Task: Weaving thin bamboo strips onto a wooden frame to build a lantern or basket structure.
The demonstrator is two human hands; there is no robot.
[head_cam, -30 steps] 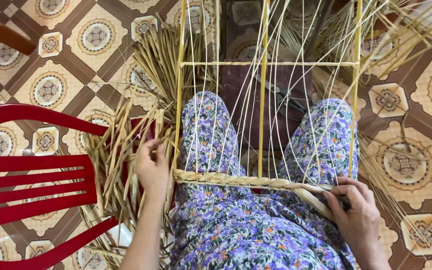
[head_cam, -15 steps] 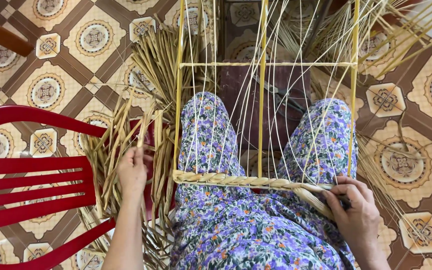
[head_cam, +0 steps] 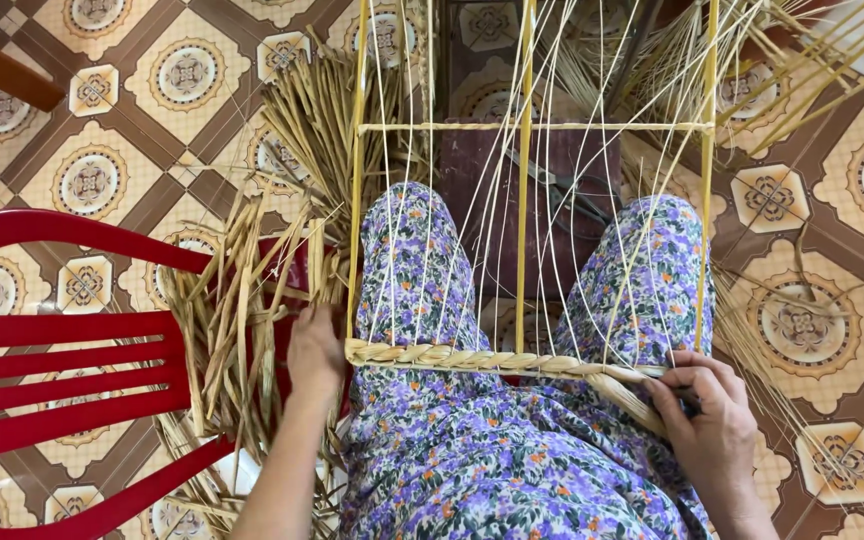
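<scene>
A yellow cane frame [head_cam: 524,200] with thin upright strands stands over my lap, between my knees in flowered purple cloth. A braided row of dried grass [head_cam: 472,357] runs across its lower part. My right hand [head_cam: 707,415] pinches the right end of that braid, fingers closed on it. My left hand [head_cam: 314,350] reaches into a heap of dried grass strips [head_cam: 242,310] lying on the red chair beside my left knee; its fingers are among the strips and whether they grip one is hidden.
A red plastic chair [head_cam: 42,350] stands at the left. More bundles of dried grass [head_cam: 322,110] lie on the patterned tiled floor [head_cam: 102,180] ahead, and loose cane strands [head_cam: 792,60] fan out at the upper right. A dark stool [head_cam: 512,170] sits behind the frame.
My left hand has moved from the frame's left corner out to the heap of strips on the chair, then settled lower among them. The right hand has stayed on the braid end.
</scene>
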